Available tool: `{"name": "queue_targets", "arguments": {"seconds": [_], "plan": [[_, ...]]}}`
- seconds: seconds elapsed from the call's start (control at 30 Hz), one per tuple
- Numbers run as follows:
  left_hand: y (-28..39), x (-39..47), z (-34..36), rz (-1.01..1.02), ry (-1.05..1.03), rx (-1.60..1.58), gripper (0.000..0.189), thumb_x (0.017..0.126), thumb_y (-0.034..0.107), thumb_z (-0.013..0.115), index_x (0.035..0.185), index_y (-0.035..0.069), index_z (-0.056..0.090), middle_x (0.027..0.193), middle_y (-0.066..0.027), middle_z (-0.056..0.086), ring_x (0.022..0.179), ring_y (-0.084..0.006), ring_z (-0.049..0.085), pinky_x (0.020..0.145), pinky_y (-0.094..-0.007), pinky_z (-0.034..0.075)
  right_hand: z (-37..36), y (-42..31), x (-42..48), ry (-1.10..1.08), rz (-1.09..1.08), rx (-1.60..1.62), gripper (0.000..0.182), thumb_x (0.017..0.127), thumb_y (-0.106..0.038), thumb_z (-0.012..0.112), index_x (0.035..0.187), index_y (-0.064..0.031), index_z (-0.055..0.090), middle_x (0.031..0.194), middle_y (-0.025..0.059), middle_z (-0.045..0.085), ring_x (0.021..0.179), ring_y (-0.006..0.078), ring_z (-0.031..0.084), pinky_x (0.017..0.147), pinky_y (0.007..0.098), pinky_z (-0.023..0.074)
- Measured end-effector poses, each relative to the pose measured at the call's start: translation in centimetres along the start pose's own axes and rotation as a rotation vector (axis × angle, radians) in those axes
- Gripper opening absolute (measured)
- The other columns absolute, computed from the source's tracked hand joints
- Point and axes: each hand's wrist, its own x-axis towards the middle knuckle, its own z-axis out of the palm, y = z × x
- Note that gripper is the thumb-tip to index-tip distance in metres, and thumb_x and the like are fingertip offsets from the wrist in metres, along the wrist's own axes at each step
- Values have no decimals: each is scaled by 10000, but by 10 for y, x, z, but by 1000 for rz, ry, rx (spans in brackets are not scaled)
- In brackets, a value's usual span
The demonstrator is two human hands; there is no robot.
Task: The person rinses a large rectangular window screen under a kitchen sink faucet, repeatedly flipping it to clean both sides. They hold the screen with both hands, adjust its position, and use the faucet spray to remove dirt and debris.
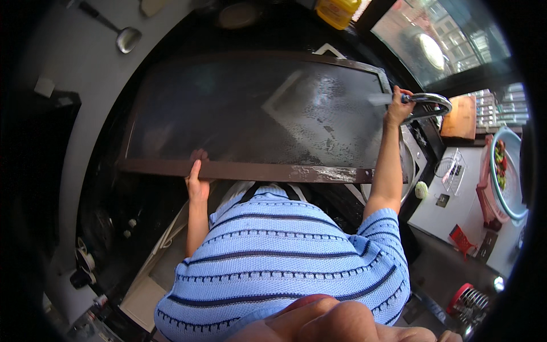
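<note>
A large window screen (239,115) with a dark brown frame lies across the sink area before me, wet on its right part. My left hand (198,184) grips the frame's near edge, thumb on top. Near the screen's right end, my right hand (401,104) holds the spout end of a curved chrome faucet (433,102). Water sprays leftward from it onto the mesh, where drops and wet streaks show. Under the screen, the rim of a round metal sink bowl (410,160) shows at the right.
At the right stand a wooden cutting board (459,117), a blue plastic basin (498,145) with vegetables, a wire rack (454,173) and a pale scrubber (421,190). A yellow bottle (335,15) is at the back. A metal spatula (127,39) lies upper left; an open drawer (145,295) is lower left.
</note>
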Motion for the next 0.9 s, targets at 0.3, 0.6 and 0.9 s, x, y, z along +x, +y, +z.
{"name": "queue_targets", "arguments": {"seconds": [0.3,0.6,0.9], "plan": [[-7,-51,-1,-30,57,-15,511,876,91,528,1337,-8,331,1309,-123,437,1185,-235,428,999,-379,343,31,1,14,100,-26,171,271,749,-127,750,844,-98,497,708,-25,516,595,56,452,561,179,388],[5,-71,13,36,77,60,509,875,84,515,1335,-21,325,1297,-134,446,1174,-251,436,986,-392,350,24,-4,13,-43,332,531,137,785,-41,669,819,-77,541,687,52,601,653,168,603,637,320,497],[49,-45,24,205,72,121,502,852,118,552,1304,-13,375,1234,-138,505,1123,-268,479,951,-396,387,8,-13,3,-115,343,559,108,801,-31,641,817,-63,540,722,67,601,681,181,599,705,346,515]]}}
